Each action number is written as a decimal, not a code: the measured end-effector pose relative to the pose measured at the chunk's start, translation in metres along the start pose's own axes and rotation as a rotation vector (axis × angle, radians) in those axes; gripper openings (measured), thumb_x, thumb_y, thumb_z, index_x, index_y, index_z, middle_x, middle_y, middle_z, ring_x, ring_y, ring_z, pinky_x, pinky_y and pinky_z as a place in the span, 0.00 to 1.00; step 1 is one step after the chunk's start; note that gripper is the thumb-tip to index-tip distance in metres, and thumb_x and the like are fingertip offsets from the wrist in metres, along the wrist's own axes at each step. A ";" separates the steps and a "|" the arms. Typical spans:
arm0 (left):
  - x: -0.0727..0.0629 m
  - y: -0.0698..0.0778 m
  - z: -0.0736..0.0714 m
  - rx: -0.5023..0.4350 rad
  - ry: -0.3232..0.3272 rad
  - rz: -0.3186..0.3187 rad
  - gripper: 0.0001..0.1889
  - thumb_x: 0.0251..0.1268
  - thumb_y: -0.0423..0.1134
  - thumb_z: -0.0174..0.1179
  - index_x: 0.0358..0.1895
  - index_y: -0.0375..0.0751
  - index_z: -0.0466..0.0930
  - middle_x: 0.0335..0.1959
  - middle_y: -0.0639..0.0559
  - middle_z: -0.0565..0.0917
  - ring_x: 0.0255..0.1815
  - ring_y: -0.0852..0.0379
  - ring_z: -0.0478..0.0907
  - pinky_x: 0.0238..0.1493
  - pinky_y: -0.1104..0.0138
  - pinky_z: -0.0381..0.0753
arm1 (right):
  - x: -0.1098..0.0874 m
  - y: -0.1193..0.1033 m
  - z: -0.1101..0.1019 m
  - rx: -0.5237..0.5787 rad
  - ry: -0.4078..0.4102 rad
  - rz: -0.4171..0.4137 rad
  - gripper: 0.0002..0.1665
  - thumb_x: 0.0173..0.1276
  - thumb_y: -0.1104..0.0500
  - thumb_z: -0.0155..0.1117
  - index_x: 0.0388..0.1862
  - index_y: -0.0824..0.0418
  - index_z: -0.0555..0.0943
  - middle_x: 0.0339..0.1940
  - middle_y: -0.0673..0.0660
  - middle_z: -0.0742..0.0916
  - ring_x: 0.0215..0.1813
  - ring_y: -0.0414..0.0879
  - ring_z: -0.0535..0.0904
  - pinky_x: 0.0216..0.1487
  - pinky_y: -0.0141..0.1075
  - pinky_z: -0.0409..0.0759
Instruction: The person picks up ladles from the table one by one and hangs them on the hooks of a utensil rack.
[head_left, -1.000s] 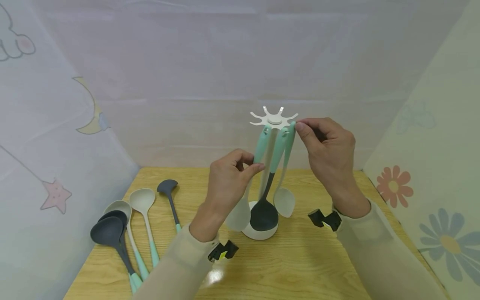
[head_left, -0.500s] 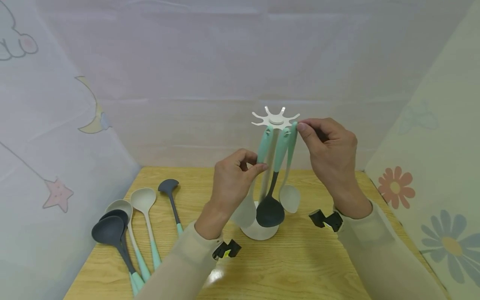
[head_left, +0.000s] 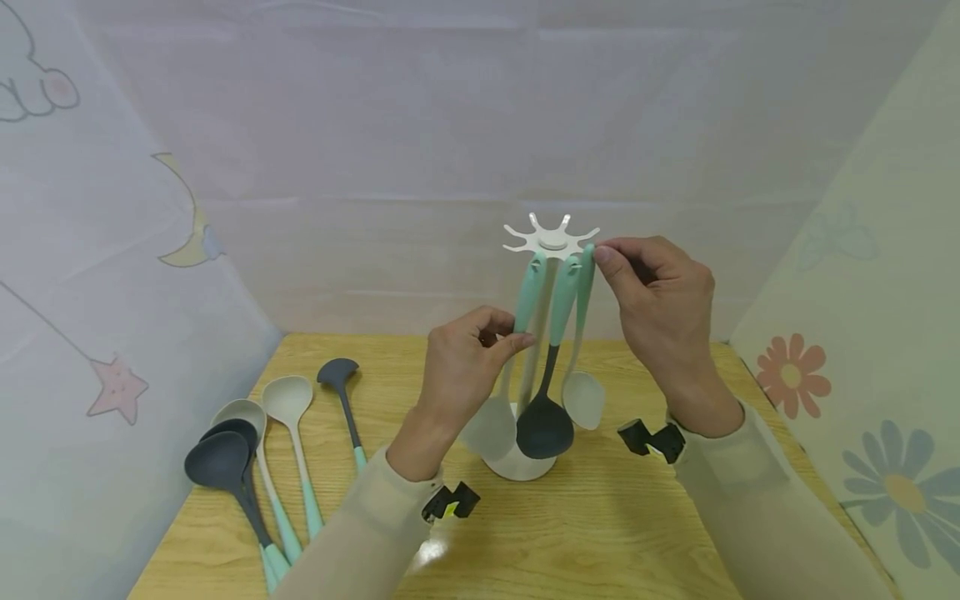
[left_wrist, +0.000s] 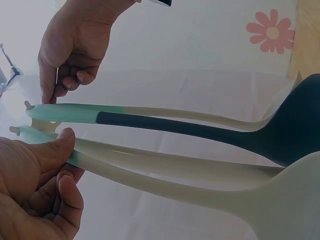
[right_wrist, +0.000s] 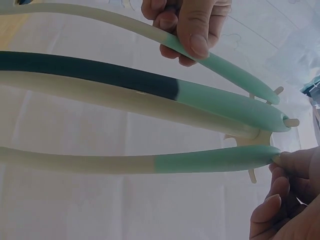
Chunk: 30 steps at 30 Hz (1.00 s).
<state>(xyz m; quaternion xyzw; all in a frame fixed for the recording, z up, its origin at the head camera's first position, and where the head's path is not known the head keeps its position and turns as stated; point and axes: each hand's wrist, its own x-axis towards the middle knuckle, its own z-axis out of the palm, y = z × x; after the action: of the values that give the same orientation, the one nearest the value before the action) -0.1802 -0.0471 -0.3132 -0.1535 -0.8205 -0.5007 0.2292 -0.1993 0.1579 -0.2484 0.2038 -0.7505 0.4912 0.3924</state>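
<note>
A white utensil stand (head_left: 553, 240) with a star of hooks bears three mint-handled utensils. My left hand (head_left: 468, 358) pinches the handle of the left one, a white wide-headed kitchen utensil (head_left: 491, 429); its exact kind is unclear. In the middle hangs a dark ladle (head_left: 545, 427), which neither hand touches. My right hand (head_left: 663, 296) pinches the top end of the handle of a white spoon (head_left: 582, 400) at the stand's right arm. In the right wrist view the thumb and finger of the right hand (right_wrist: 287, 195) meet at the handle's tip (right_wrist: 220, 158), beside a hook.
On the left of the wooden table (head_left: 622, 533) lie several more mint-handled utensils, among them a dark ladle (head_left: 217, 462), a white spoon (head_left: 287, 400) and a dark fan-shaped head (head_left: 338, 371). Patterned cloth walls (head_left: 420, 150) stand behind and at both sides.
The hanging dark ladle and the white spoon have swung to the right at their lower ends. My left hand has shifted slightly right with its utensil; the right hand keeps its pinch almost unmoved.
</note>
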 end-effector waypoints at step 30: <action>-0.018 -0.048 -0.052 0.150 -0.001 -0.170 0.10 0.80 0.47 0.62 0.46 0.48 0.89 0.36 0.52 0.86 0.35 0.55 0.79 0.37 0.61 0.80 | 0.001 -0.001 0.002 0.017 -0.001 -0.014 0.08 0.74 0.63 0.72 0.42 0.69 0.91 0.34 0.32 0.85 0.29 0.38 0.76 0.33 0.26 0.73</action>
<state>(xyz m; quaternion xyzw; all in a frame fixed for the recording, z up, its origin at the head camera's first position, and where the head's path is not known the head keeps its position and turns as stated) -0.1763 -0.1156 -0.3386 -0.0662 -0.8659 -0.4553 0.1964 -0.2003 0.1554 -0.2472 0.2127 -0.7449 0.4948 0.3938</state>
